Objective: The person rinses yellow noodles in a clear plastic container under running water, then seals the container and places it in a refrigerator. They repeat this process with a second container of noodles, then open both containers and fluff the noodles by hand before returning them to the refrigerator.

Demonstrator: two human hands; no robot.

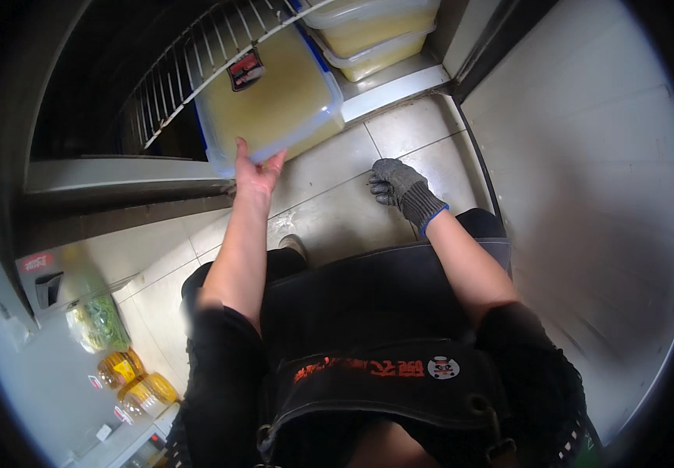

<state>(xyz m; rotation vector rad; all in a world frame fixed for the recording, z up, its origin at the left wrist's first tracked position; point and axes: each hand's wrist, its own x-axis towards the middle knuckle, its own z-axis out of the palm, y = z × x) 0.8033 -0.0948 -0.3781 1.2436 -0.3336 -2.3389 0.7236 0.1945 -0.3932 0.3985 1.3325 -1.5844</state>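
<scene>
A large, lidded plastic food container (290, 105) with yellowish contents and a dark label sits partly under a white wire shelf (220, 82), its near end jutting past the cabinet's sill. My bare left hand (258, 172) grips the near edge of this container, thumb on the lid and fingers at the side. On my right hand (398, 181) is a dark grey knitted glove with a blue cuff edge; its fingers are curled over the tiled floor, apart from the container. Whether anything small is inside that curl cannot be seen.
More lidded containers (366, 55) are stacked at the back right inside the cabinet. An open door panel (594, 193) stands at the right, and a metal sill (395, 90) borders the tiled floor (337, 210). Oil bottles (143, 398) and bagged green vegetables (102, 327) lie at lower left.
</scene>
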